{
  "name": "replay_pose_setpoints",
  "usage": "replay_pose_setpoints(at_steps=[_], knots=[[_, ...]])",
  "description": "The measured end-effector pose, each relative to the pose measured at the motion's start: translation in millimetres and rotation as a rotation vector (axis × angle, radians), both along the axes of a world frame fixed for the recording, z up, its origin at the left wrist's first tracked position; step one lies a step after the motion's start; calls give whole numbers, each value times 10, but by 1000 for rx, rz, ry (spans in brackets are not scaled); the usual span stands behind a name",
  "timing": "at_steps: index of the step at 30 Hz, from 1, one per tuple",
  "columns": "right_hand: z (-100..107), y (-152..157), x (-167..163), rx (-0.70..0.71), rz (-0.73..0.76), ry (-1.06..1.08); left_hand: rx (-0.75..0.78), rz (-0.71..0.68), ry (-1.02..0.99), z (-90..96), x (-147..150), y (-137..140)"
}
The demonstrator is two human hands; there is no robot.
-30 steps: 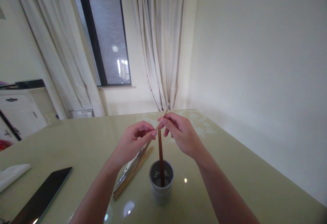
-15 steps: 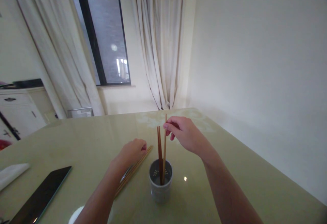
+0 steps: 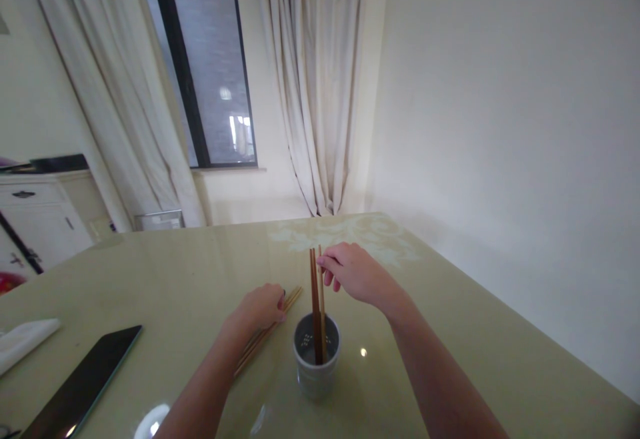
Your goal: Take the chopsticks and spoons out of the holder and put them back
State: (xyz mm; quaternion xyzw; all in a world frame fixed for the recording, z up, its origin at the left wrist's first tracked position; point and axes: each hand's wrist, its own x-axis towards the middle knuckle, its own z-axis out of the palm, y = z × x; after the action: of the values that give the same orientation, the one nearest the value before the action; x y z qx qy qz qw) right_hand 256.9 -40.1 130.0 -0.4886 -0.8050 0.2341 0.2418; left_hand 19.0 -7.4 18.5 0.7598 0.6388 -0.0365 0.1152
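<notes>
A grey cup [image 3: 316, 379] with small holes in its wall stands on the table. Two reddish-brown chopsticks [image 3: 315, 292] lean upright inside it. Beside them, a lighter wooden chopstick [image 3: 323, 322] has its lower end in the cup, and my right hand [image 3: 353, 272] pinches it near the top. Left of the cup, my left hand [image 3: 263, 305] is closed, its fingers curled down over light wooden chopsticks [image 3: 253, 352] lying slantwise on the table. A small dark bit shows at those fingertips; what they grip is hidden.
A black tablet-like slab [image 3: 85, 379] lies at the left on the greenish glossy table [image 3: 190, 279]. Farther left is a white object [image 3: 27, 339]. Something round and white [image 3: 151, 420] sits by my left forearm. A wall [image 3: 500, 159] runs along the right side.
My right hand has moved down, lowering the light chopstick deeper into the cup. My left hand has shifted slightly down, with its fingers now lower over the chopsticks on the table.
</notes>
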Motion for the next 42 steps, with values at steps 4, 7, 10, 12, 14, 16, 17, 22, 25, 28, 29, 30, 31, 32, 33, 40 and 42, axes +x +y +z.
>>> replay_pose_setpoints(at_steps=[4, 7, 10, 12, 14, 16, 17, 22, 25, 28, 29, 30, 31, 32, 33, 40, 42], knots=[[-14, 6, 4, -12, 20, 7, -3, -11, -20, -28, 2, 16], [-21, 5, 9, -11, 8, -1, -4, -20, -37, -56, 17, 16], [-9, -8, 21, -7, -12, -8, -4, -33, -61, -55, 54, -6], [22, -28, 38, 6, -31, 5, -3, -48, -90, -9, 65, -20], [73, -61, 60, 42, -68, 34, 7, -62, -122, 92, 40, -27], [133, -106, 77, 100, -104, 82, 31, -62, -210, 248, -26, -39], [162, -131, 78, 130, -109, 110, 37, -63, -307, 344, -66, -54], [244, -262, -22, 261, -39, 298, 119, -163, -1014, 858, -117, -289], [262, -329, -109, 248, 57, 460, 245, -251, -1168, 1070, 35, -501], [292, -375, -119, 217, 115, 588, 295, -297, -1186, 1173, 189, -627], [307, -383, -98, 221, 110, 606, 308, -293, -1175, 1183, 216, -632], [323, -389, -66, 231, 93, 613, 326, -277, -1152, 1179, 227, -617], [340, -390, -25, 245, 72, 611, 349, -252, -1110, 1159, 223, -583], [357, -388, 20, 258, 49, 599, 372, -221, -1045, 1120, 207, -532], [371, -383, 67, 266, 28, 574, 383, -191, -951, 1060, 182, -468], [323, -280, 178, 212, -49, 216, 89, -53, -118, 303, 20, -80], [266, -237, 138, 150, -37, 123, 60, -38, -86, 151, 4, -50]])
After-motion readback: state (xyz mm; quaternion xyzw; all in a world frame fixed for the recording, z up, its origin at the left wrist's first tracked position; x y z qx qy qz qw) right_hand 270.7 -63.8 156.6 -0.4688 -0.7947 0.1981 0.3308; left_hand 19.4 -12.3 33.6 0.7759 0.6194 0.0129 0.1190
